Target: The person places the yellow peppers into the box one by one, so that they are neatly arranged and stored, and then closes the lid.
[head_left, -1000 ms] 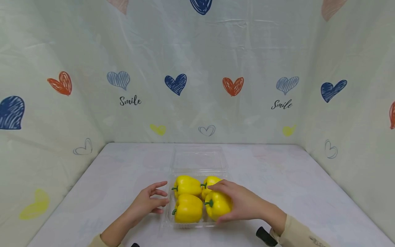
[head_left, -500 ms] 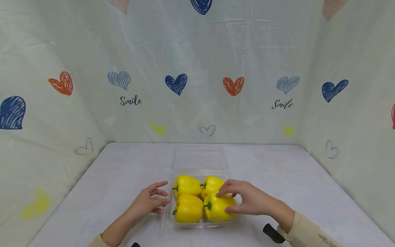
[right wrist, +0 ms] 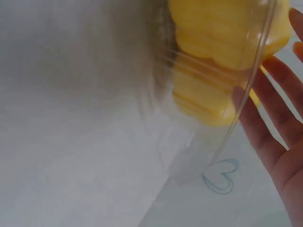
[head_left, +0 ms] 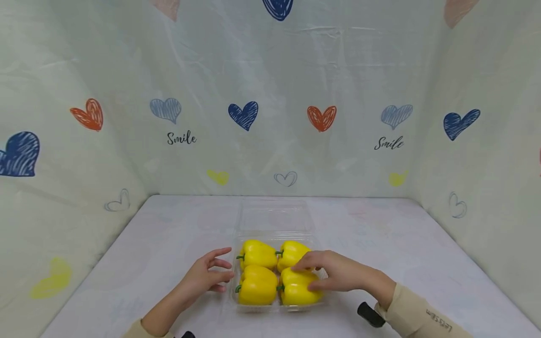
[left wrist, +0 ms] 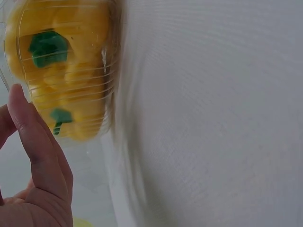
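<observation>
Several yellow bell peppers with green stems sit in a clear plastic clamshell box (head_left: 258, 309), two behind and two in front. The front right bell pepper (head_left: 296, 295) lies level in its corner, its stem to the left. My right hand (head_left: 342, 273) rests on that pepper, fingertips on its top and thumb at its right side; the right wrist view shows extended fingers (right wrist: 272, 109) by the box rim. My left hand (head_left: 204, 276) stays beside the box's left wall, fingers relaxed and spread, holding nothing. Near it are the front left bell pepper (head_left: 257, 286) and the back left bell pepper (head_left: 257, 253).
The transparent lid (head_left: 274, 217) lies folded back behind the box. Underneath is a white table (head_left: 169, 234), enclosed by a pale curtain (head_left: 279, 155) printed with hearts. Black straps (head_left: 370, 314) show near both wrists.
The front right pepper, tilted and turned earlier, has settled flatter in the box. My right hand shifted right off its earlier grip, then slightly back left. The left hand has hardly moved.
</observation>
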### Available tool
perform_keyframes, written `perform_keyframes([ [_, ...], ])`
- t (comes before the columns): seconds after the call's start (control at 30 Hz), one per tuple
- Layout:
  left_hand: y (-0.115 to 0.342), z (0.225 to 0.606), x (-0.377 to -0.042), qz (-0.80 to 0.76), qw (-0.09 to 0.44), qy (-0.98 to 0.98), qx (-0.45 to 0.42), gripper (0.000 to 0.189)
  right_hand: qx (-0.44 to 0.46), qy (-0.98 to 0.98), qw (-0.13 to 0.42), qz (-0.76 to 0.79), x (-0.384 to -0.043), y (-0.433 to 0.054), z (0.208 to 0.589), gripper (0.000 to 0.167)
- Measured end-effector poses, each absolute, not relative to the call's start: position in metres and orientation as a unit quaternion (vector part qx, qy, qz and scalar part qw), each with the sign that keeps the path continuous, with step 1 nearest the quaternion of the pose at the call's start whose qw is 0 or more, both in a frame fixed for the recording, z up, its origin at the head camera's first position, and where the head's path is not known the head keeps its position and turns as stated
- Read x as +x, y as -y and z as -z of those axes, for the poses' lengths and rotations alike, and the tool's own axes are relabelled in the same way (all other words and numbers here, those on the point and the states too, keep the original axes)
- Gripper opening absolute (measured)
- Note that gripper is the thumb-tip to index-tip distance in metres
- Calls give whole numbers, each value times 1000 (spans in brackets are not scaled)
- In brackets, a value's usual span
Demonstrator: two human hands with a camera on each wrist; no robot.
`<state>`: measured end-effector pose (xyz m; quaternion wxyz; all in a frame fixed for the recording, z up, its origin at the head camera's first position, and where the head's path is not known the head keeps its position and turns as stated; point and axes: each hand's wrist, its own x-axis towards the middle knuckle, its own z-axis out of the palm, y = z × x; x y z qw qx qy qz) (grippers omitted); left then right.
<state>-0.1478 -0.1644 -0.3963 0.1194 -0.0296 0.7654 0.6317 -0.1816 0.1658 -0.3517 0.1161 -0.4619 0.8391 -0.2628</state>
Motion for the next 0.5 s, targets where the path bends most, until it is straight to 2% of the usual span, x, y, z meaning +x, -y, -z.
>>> perform_keyframes([
  [0.07, 164, 396, -149, -626, 120, -770, -28, 70, -449, -836, 81, 305, -189, -173, 356, 35],
  [0.2, 163, 395, -155, -612, 107, -783, -35, 70, -385, -854, -26, 348, -204, -184, 365, 31],
  [0.27, 162, 394, -161, -605, 89, -790, -37, 68, -344, -866, -56, 358, -211, -187, 369, 33],
  [0.37, 162, 393, -171, -603, 65, -795, -28, 65, -279, -885, -62, 367, -219, -188, 376, 39],
  [0.5, 162, 393, -187, -599, 55, -799, -18, 63, -217, -897, -40, 384, -231, -187, 384, 47],
])
